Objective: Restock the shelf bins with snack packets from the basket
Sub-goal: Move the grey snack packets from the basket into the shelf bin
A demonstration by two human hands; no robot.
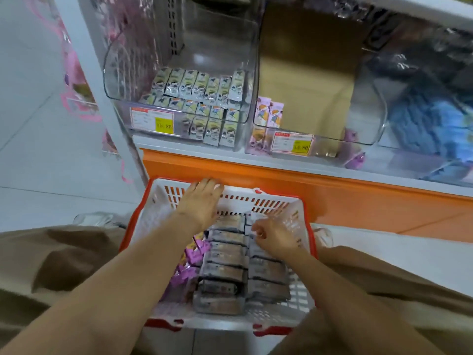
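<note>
A white basket with a red rim [308, 226] sits on the floor between my knees. It holds two rows of grey snack packets [225, 265] and some purple packets [190, 260] on the left. My left hand [202, 201] hovers flat over the basket's far side with fingers straight, holding nothing. Inside the basket, my right hand [273, 235] curls its fingers down onto the grey packets in the right row. Whether it grips one is hidden. On the shelf above, the left clear bin [117, 80] holds several green-white packets [202, 98].
A second clear bin [368, 134] to the right holds a brown cardboard sheet and two purple-yellow packets [270, 115] at its left end. Yellow price tags [163, 124] hang on both bins. An orange shelf base [332, 198] runs behind the basket. A white upright post [97, 80] stands left.
</note>
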